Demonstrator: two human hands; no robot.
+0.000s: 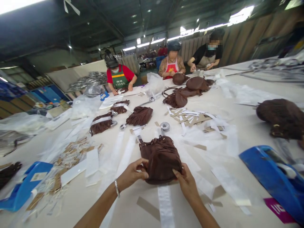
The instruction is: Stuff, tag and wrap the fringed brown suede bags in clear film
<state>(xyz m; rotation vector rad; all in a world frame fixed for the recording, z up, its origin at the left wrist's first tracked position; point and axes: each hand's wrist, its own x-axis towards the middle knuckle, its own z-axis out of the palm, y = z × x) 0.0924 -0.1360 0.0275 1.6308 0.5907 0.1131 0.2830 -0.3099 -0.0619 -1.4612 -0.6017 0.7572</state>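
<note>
A dark brown leather handbag (pixel 161 161) with fringe along its far part is tilted up just in front of me over the table. My left hand (pixel 136 171) grips its left lower edge, thumb and fingers closed on it; a bracelet circles that wrist. On the opposite side, my right hand (pixel 186 180) pinches the bag's lower right edge, thumb on the near face. A long white strip (pixel 164 202) lies on the table beneath the bag. Fingers behind the bag are partly hidden.
Blue tape dispensers (pixel 268 177) stand at right and left. Several fringed brown bags (pixel 140 115) lie farther up the table (pixel 128 209). Paper strips (pixel 192 117) and tags with strings (pixel 64 164) are scattered about. Three people work across the table.
</note>
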